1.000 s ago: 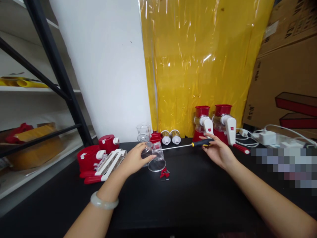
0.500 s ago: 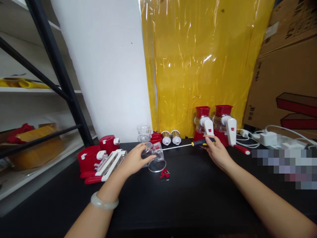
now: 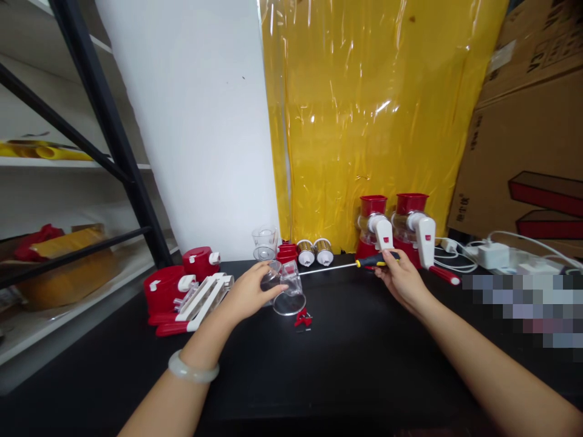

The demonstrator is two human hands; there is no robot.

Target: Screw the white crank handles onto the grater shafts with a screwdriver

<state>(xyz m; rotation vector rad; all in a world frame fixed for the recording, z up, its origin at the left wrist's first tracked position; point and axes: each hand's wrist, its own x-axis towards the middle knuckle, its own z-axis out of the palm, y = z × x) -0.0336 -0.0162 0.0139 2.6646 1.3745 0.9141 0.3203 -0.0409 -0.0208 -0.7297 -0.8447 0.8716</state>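
The left hand (image 3: pixel 250 292) grips the clear plastic housing (image 3: pixel 290 294), seemingly steadying it against the long-shafted black-and-yellow screwdriver (image 3: pixel 371 261) gripped in the right hand (image 3: pixel 403 282).

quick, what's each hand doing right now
Left hand: closed on the clear part.
Right hand: closed, holding the screwdriver by its handle.

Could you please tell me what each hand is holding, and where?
Right hand: screwdriver, by its handle. Left hand: clear part, by its left end.
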